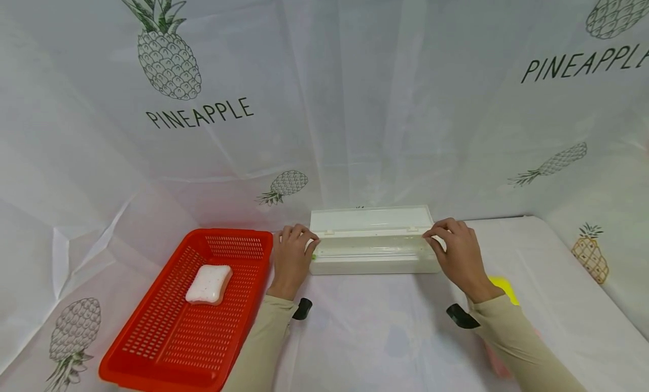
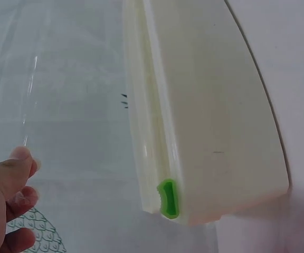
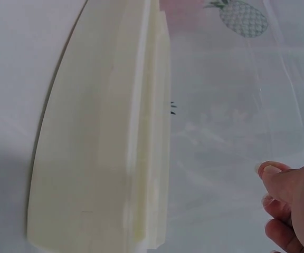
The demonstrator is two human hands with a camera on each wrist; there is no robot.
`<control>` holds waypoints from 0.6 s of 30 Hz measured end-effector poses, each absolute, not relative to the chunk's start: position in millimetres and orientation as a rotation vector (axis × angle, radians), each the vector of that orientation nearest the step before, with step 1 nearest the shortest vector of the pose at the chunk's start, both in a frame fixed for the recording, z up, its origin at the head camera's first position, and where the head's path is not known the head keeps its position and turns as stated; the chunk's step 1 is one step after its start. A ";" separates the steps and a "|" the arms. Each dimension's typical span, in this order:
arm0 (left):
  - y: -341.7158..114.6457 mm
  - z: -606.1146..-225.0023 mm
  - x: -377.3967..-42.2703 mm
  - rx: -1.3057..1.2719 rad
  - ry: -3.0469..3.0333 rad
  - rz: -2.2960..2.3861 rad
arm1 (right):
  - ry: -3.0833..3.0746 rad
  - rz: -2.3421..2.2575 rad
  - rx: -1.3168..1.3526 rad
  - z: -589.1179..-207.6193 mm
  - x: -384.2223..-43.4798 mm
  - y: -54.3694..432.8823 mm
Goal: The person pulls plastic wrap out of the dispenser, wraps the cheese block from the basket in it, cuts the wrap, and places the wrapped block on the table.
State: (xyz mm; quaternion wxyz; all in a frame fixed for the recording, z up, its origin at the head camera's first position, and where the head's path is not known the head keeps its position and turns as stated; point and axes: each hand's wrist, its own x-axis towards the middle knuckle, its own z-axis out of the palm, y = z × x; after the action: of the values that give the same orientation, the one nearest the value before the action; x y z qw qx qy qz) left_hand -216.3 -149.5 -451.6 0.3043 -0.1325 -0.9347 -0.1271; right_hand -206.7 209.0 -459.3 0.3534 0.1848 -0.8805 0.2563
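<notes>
A long off-white cling film dispenser lies crosswise on the cloth with its lid raised at the back. Thumb and fingertips of my left hand pinch one end of a clear sheet of cling film above the dispenser's left end. At the other end, my right hand pinches the film's edge in the same way. The sheet spans between both hands and is hard to see apart from its shiny folds. A green slider sits at the dispenser's left end.
To the left stands a red perforated basket with a white-topped bread slice or sponge inside. A yellow thing and a pink thing are partly hidden by the right arm. A pineapple-print curtain hangs close behind.
</notes>
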 end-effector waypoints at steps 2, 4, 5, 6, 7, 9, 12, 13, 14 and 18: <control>-149.1 -449.4 -215.2 -0.352 -2.475 -0.341 | -2.275 0.661 0.475 -458.0 -206.1 209.3; -148.9 -447.3 -214.1 -0.353 -2.474 -0.348 | -2.271 0.661 0.475 -456.7 -205.4 209.8; -148.8 -446.4 -213.6 -0.353 -2.472 -0.352 | -2.268 0.661 0.476 -456.1 -205.0 210.0; -148.9 -445.4 -213.1 -0.351 -2.471 -0.352 | -2.264 0.661 0.478 -455.4 -204.6 210.3; -148.8 -444.3 -212.5 -0.353 -2.469 -0.356 | -2.258 0.661 0.481 -454.8 -204.2 210.6; -148.7 -442.4 -211.8 -0.353 -2.467 -0.352 | -2.248 0.660 0.484 -453.2 -203.3 211.2; -148.6 -439.6 -210.5 -0.354 -2.465 -0.349 | -2.239 0.660 0.486 -450.4 -201.5 211.6; -148.5 -438.7 -210.1 -0.356 -2.464 -0.354 | -2.237 0.660 0.483 -449.4 -200.7 211.7; -148.5 -437.9 -209.6 -0.358 -2.463 -0.357 | -2.235 0.661 0.482 -448.5 -199.9 211.7; -148.6 -435.8 -207.8 -0.367 -2.446 -0.376 | -2.226 0.671 0.474 -444.7 -196.8 211.6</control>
State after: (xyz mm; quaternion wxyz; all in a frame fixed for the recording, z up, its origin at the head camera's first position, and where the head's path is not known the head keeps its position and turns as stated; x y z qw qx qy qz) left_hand -207.8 -148.6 -435.8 0.3144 -0.1391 -0.9282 -0.1425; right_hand -196.8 211.6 -444.7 0.3748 0.1853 -0.8698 0.2622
